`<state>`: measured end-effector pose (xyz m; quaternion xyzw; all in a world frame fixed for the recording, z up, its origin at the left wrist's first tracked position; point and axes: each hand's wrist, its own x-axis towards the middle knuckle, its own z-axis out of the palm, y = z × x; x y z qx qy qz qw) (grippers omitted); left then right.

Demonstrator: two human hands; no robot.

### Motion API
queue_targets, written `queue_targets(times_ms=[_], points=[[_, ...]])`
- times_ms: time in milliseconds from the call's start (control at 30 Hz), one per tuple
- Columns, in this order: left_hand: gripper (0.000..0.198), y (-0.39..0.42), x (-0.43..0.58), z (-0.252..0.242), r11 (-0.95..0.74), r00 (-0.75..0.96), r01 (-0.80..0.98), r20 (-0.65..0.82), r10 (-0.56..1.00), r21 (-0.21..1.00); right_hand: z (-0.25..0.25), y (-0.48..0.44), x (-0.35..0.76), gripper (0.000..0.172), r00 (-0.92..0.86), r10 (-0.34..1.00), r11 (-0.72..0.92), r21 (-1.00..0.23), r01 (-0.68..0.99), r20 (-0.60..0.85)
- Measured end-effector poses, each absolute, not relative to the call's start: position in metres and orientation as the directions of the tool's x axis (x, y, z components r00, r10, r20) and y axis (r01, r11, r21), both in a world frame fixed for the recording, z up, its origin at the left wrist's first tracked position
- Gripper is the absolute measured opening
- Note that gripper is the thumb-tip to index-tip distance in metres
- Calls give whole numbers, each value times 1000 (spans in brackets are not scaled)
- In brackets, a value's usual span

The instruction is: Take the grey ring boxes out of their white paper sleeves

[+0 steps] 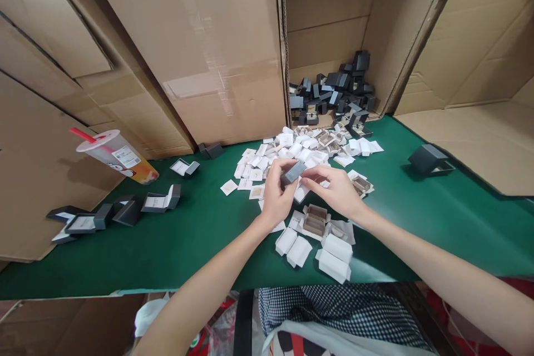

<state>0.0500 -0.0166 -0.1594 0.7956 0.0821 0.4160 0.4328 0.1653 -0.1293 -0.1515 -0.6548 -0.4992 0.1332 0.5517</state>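
My left hand point(277, 192) is closed around a small dark grey jewelry box point(293, 173), held above the table in front of a heap of white inserts point(287, 150). Close beside it, my right hand point(334, 186) has its thumb and fingers drawn together at the box's right side. A white piece point(301, 193) shows just under these fingertips; whether they grip it I cannot tell. Nearer to me lie folded white card inserts point(334, 257) and a brown-grey insert point(315, 219).
Open dark boxes point(161, 200) lie at the left, near a tilted drink cup point(120, 156) with a red straw. More dark boxes are piled in a cardboard carton point(329, 39) at the back. A single dark box point(429, 160) sits right on the green table point(417, 217).
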Motion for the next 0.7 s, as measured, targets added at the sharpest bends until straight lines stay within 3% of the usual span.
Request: queue_targets(times_ms=[233,367,500,700], points=[[20,-10,54,-166,-805,463,-295,814,352,515,-159,-123,147,14,503,770,150,-878,455,393],[22,-5,56,-165,-877,467,-265,849,246,400,-160,-122,146,15,506,771,138,-876,462,388],[22,0,58,-168,-894,482,-262,852,204,362,-159,-125,147,16,517,765,134,-879,457,385],[21,0,59,-170,-882,473,-239,842,260,406,-159,-124,148,16,541,763,168,-917,362,354]])
